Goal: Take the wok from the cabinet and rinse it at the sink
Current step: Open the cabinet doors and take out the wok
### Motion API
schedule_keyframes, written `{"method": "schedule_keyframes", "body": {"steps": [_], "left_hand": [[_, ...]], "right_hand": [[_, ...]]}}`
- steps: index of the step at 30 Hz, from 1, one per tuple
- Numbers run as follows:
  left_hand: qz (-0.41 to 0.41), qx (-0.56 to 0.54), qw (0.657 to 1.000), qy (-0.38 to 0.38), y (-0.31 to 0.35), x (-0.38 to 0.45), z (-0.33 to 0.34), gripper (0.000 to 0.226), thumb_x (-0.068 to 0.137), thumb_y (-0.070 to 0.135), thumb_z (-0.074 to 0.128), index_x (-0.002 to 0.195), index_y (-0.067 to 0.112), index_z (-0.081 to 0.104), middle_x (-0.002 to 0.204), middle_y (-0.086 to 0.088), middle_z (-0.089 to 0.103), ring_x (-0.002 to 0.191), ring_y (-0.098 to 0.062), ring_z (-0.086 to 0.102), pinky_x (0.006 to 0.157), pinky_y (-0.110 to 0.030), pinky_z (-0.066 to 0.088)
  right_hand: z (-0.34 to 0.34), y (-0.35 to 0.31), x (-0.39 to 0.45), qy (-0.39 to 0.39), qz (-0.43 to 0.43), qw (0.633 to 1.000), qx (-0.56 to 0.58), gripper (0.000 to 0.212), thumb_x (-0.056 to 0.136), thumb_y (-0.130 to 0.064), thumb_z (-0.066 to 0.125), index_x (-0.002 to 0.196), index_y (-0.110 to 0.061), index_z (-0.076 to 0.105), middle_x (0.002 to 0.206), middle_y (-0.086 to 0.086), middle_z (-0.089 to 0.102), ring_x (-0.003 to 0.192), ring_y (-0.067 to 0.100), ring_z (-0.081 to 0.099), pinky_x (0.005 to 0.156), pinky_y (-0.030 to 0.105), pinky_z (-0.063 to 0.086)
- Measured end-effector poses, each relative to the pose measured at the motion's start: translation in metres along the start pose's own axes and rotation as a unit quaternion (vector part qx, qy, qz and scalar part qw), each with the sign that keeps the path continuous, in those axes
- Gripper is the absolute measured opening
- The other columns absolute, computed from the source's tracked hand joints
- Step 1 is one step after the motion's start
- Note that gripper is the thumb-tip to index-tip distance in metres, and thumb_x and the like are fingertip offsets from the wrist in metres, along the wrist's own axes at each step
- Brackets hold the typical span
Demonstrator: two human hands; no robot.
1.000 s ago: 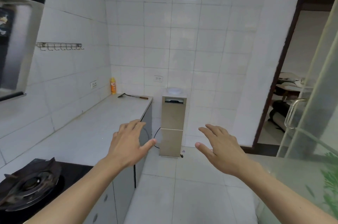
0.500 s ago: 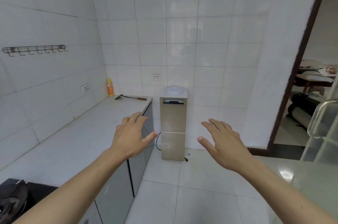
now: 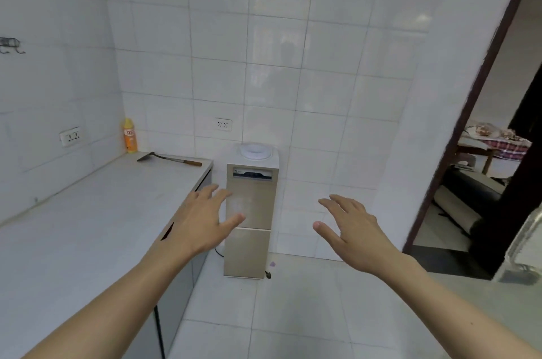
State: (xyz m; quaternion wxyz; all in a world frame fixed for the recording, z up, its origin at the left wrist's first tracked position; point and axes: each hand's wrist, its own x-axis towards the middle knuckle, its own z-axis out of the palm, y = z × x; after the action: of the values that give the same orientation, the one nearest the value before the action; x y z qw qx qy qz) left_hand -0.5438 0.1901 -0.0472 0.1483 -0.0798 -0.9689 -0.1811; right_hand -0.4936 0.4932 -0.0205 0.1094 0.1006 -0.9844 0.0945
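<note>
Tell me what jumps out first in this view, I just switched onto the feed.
Two bare hands stretch forward, fingers spread and holding nothing: the left hand over the countertop's end, the right hand above the floor. Between them, against the tiled back wall, stands a beige water dispenser with no bottle on top. At the counter's far end lie a spatula and an orange bottle in the corner; no wok or sink shows.

Counter (image 3: 73, 226): orange bottle (image 3: 130, 135) in far corner; spatula (image 3: 168, 158) lying near it.
Floor: water dispenser (image 3: 250, 212) against wall.
</note>
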Motion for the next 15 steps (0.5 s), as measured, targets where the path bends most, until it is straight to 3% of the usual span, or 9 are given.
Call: {"method": "schedule_keyframes", "body": {"steps": [15], "left_hand": [[-0.102,0.003,0.995,-0.015,-0.096,0.151,0.054,0.076,0.078,0.078,0.037,0.141,0.035,0.040,0.151,0.004,0.034,0.136,-0.025,0.031,0.105,-0.045,0.038]], "right_hand": [[0.084,0.001,0.217,-0.038,-0.078,0.995,0.054,0.061,0.093,-0.059,0.026,0.148,-0.032,0.023,0.156,-0.003,0.023,0.143,0.019,0.017,0.109,0.043,0.026]]}}
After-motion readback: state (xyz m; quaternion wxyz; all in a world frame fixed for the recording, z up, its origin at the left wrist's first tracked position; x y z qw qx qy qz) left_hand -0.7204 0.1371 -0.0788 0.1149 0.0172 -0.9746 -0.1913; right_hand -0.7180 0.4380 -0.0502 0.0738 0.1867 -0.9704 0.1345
